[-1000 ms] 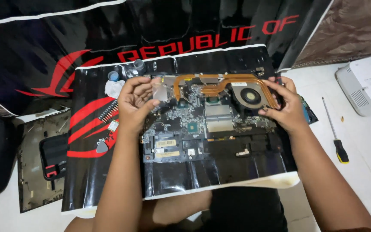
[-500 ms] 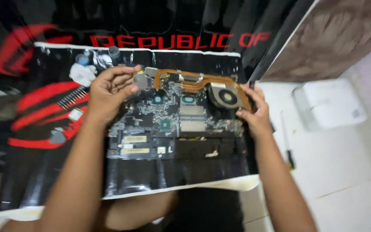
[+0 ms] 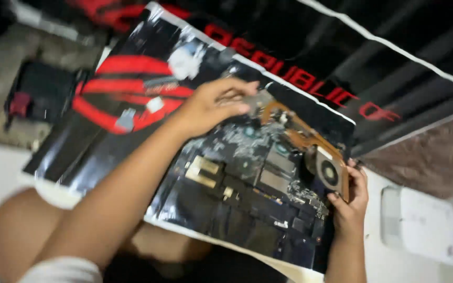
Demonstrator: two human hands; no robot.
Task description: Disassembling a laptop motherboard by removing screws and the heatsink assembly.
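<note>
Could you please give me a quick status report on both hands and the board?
Left hand gripping silver heatsink end of copper heat pipe. Right hand holding fan corner of dark green laptop motherboard. Board over glossy black-and-red poster; nothing blocking.

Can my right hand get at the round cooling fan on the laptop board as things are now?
Probably yes. The right hand already rests at the board's edge with its fingers against the cooling fan, and nothing lies over the fan. The left hand is busy at the far end of the copper heat pipe.
</note>
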